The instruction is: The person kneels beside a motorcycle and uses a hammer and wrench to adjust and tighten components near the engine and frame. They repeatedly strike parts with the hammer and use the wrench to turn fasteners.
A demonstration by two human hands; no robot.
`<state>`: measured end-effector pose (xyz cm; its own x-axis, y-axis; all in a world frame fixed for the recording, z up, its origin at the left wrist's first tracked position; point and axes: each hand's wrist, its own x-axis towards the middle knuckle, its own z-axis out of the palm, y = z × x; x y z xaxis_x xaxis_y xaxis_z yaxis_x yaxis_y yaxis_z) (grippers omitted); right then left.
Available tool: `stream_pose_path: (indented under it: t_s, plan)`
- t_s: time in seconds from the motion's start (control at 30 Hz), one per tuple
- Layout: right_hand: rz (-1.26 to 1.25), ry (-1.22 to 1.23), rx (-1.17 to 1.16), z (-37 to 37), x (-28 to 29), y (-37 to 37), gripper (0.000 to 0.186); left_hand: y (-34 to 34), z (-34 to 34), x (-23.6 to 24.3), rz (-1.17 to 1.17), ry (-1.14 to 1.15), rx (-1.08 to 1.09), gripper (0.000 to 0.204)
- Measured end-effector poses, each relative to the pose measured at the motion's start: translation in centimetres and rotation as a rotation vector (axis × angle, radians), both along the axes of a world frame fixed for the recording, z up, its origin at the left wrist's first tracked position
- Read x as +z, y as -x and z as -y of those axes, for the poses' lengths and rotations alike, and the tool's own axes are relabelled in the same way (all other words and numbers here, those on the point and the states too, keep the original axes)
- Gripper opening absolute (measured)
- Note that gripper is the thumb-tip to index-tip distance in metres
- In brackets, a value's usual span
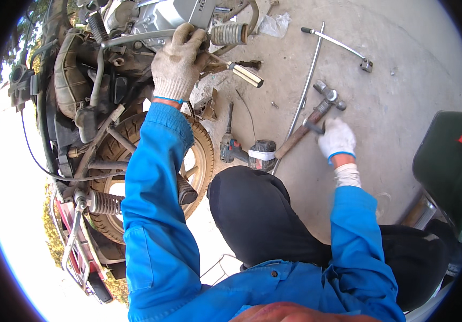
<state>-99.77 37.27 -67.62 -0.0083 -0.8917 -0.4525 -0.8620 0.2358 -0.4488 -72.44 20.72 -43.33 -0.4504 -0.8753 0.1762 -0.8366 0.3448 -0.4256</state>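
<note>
While both hands wear knit white gloves, the left hand (179, 59) curls around one metal bar by the ribbed rubber footpeg (229, 34) at the far left, on the motorcycle (88, 102). To the right, the right hand (337, 138) grips one wooden-handled hammer (310, 119) over the concrete floor (403, 80). One cordless drill (247, 152) lies near, beside one long thin steel rod (306, 91).

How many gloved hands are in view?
2. The left hand grips a metal bar on the motorcycle; the right hand holds a hammer above the concrete floor.
</note>
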Motion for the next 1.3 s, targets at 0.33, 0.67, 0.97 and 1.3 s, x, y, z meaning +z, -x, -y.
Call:
stream_pose_path:
  t_s: [0.33,0.67,0.97,1.3]
  plan:
    - [1.331,0.472,-0.646,8.6,13.6,2.2,0.026,0.5,-0.2,0.4,-0.037,-0.025,0.014,0.048]
    - [1.724,0.385,-0.512,11.6,17.7,-5.1,0.024,0.9,-0.1,0.6,-0.049,-0.040,0.038,0.050]
    - [1.291,0.593,-0.475,12.7,17.1,-7.3,0.027,0.8,0.0,0.5,-0.073,-0.026,-0.013,0.048]
    - [0.940,0.652,-0.171,13.0,15.6,-6.6,0.027,0.5,0.1,0.3,-0.062,-0.010,-0.020,0.049]
